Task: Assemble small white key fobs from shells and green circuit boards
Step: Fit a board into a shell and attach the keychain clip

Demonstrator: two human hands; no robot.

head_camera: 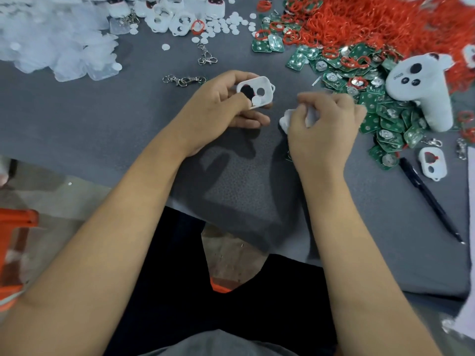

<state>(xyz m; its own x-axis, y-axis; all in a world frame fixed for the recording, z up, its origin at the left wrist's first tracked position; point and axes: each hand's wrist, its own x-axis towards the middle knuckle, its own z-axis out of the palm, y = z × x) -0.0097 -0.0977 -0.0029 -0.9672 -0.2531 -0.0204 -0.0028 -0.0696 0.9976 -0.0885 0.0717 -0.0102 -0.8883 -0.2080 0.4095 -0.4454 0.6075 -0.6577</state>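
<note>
A white shell [255,92] was pinched in the left hand [226,104]; something white, unclear, was clutched in the curled right hand [323,124]. Holes best kept facing up for seating.

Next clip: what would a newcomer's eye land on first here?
Probably the big heap of red rubber rings at top right, spilling onto the pile of green circuit boards beside it. Next, mid-table, the left hand holding a white shell, with the right hand curled around something white.
</note>
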